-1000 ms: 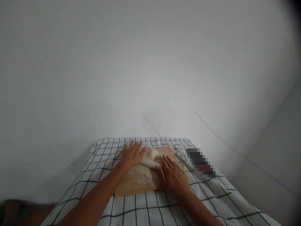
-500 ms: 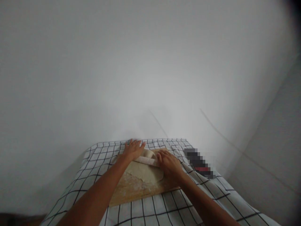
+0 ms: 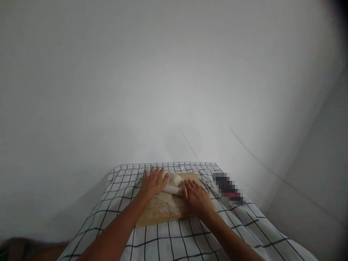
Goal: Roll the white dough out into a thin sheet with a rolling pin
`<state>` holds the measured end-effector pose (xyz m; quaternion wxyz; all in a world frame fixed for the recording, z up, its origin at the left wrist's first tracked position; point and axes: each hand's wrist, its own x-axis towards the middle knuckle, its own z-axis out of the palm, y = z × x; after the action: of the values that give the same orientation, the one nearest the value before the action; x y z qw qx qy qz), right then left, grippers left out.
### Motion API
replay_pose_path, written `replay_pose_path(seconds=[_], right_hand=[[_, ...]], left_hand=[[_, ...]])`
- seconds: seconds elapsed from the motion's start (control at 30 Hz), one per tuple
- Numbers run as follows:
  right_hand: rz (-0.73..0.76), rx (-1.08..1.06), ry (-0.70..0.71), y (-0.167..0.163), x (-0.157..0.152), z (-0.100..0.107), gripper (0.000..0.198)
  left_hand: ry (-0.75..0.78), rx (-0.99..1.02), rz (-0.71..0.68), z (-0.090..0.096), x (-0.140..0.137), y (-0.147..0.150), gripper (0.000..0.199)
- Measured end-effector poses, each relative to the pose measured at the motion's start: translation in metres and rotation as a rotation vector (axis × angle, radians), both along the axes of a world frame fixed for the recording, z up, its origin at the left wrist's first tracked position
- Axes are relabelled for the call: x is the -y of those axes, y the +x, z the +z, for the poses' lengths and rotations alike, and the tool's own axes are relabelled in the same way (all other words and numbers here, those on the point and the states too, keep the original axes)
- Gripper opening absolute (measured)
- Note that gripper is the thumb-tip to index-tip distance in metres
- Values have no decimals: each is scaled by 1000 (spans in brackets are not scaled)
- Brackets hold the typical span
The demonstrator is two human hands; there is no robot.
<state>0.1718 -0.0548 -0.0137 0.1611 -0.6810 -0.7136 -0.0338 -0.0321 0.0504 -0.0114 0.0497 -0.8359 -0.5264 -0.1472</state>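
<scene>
A pale rolling pin (image 3: 174, 190) lies across a floury sheet of dough (image 3: 170, 199). Behind the pin, more of the dough (image 3: 174, 179) bulges up in a soft fold. My left hand (image 3: 154, 183) rests flat over the pin's left end, fingers spread and pointing away from me. Over the right end lies my right hand (image 3: 196, 195), its fingers stretched forward and close together. Both palms hide the pin's ends, so I cannot see how far it reaches. Under the dough is a wooden board (image 3: 154, 217) dusted with flour.
A white cloth with black checks (image 3: 152, 241) covers the table. To the right of the board lies a dark, pixelated object (image 3: 227, 186) with a red patch. The table's far edge meets a plain pale wall (image 3: 174, 90).
The pin and both hands have come nearer to the board's front edge. Less dough shows in front of the pin. The fingers of my right hand have straightened, and the view has shifted slightly.
</scene>
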Motion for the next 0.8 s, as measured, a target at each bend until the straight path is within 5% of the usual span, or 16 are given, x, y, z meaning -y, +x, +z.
replay_pose_path(seconds=[0.3,0.57,0.8], right_hand=[[77,-90,152,-12,41,-26,48],[152,-176,212,-14,63,-13,24],[181,-192,204,-7,66,-20,17]], left_hand=[[30,-27,56,10,68,-17,54],[9,-21,-66,3,131,-45,54],[-191,3,-1,31,120,-38,51]])
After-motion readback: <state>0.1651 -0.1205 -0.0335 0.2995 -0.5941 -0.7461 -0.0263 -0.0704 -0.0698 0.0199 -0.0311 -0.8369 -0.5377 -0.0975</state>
